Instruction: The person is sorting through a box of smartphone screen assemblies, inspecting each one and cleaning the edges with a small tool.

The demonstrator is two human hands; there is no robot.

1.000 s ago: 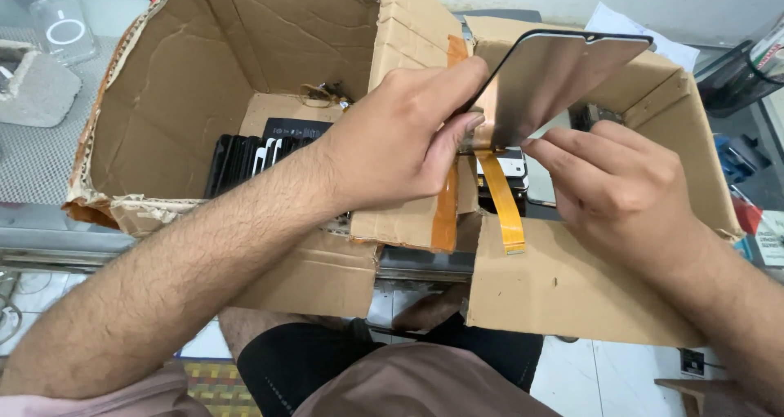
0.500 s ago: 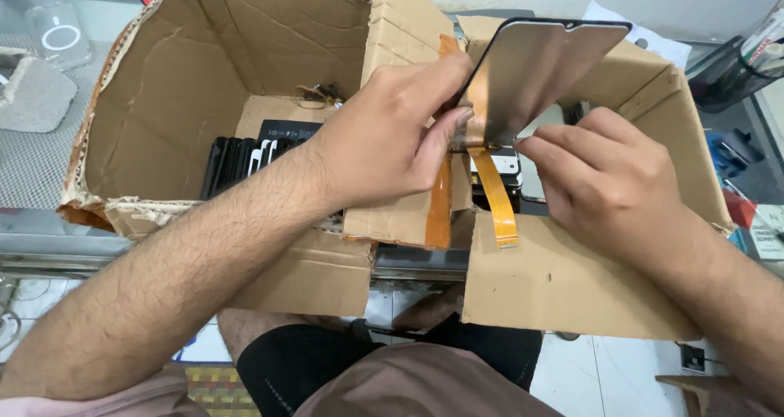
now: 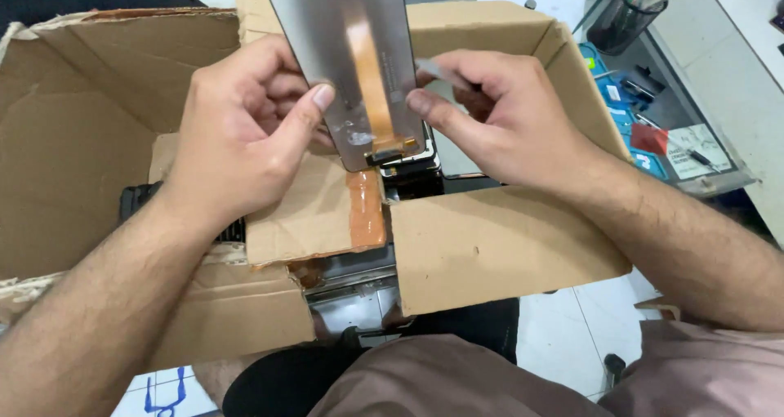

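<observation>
Left hand [image 3: 237,139]: thumb and forefinger pinched on the left long edge of a thin grey display panel [image 3: 343,49], thumb tip flat on its face. Right hand [image 3: 506,115]: thumb on the right long edge, remaining fingers curled behind the panel. Both sets of fingers grasping it, neither released.

Panel held nearly upright between the two hands, back face toward the camera, top edge cut off by the frame. An orange flex strip [image 3: 371,90] runs down the middle of that face to a small connector at the lower edge. A patch of whitish residue sits left of the connector.

Panel's lower edge hangs just above the centre gap of an open cardboard box [image 3: 490,245]. Directly below it, a dark stack of similar flat parts [image 3: 412,172] lies in the box. An orange tape strip [image 3: 366,209] is stuck on the inner flap beside that stack.

Progress, as judged: the panel is out of the box and fully lifted, turned for a look at its back. It is not set down anywhere yet. More parts remain in the box.

Outward: box rests on the person's lap. To the right, a desk [image 3: 735,82] with a dark pen cup [image 3: 625,17], blue items and papers. Tiled floor [image 3: 572,335] below.
</observation>
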